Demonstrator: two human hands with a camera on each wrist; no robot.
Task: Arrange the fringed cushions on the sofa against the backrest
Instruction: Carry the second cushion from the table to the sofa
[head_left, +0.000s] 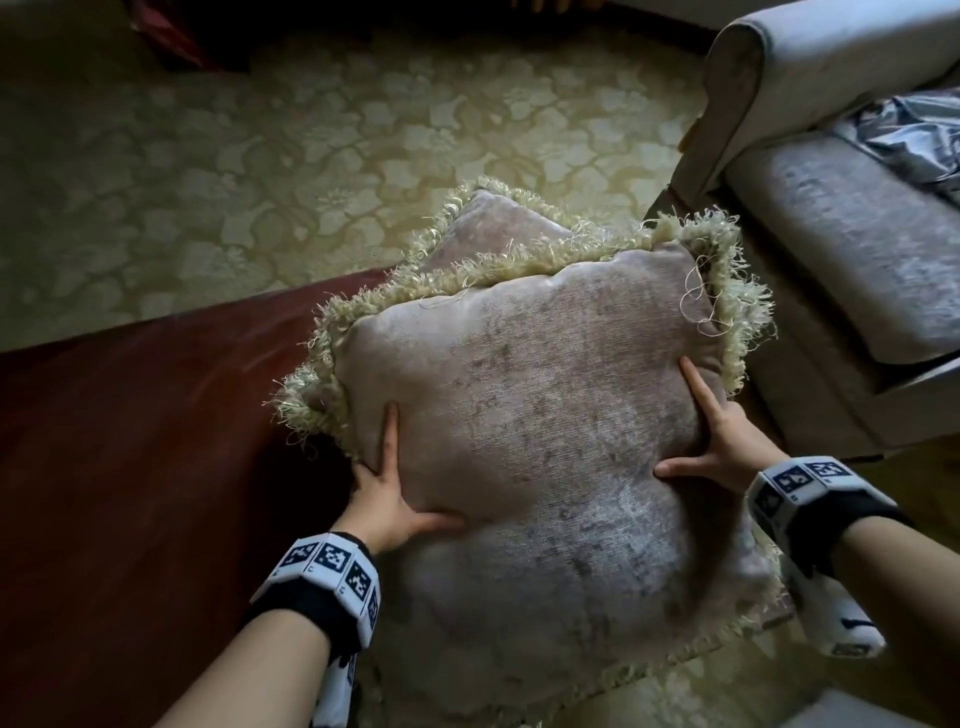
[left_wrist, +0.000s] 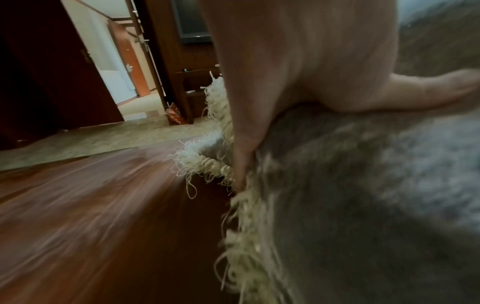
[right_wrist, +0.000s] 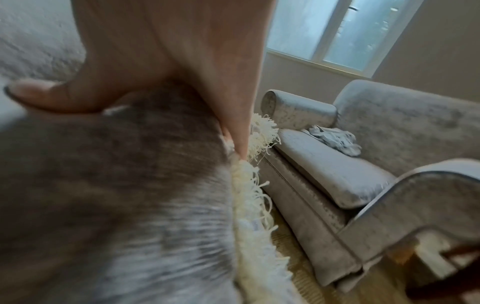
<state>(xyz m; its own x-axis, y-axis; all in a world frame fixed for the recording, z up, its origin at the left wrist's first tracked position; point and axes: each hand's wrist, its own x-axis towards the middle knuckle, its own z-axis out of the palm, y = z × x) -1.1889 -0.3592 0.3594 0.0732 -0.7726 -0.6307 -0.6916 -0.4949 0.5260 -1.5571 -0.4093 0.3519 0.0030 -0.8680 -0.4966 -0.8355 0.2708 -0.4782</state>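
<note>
Both hands grasping the top fringed cushion (head_left: 530, 415) by its sides: left hand (head_left: 382, 499) w/ thumb and index on top, other fingers hidden under the edge; right hand (head_left: 722, 441) same on the opp side. It's held over a second fringed cushion (head_left: 498, 223) peeking out behind it, above the dark wood tabletop (head_left: 130, 467) edge, just beside the sofa (right_wrist: 337, 174), not on it yet. Step, imo: carry it over to the seat. Keep grip symmetric, lift clear of the lower cushion so the fringe doesn't drag it off, then stand it upright vs the backrest (right_wrist: 405, 119). Watch the crumpled grey cloth (right_wrist: 335, 139) on the seat near the backrest; place beside it or it'll tilt. Floor: pale floral-pattern carpet (head_left: 311, 156). Window (right_wrist: 337, 30) behind the sofa; open doorway (left_wrist: 124, 82) to the left.
</note>
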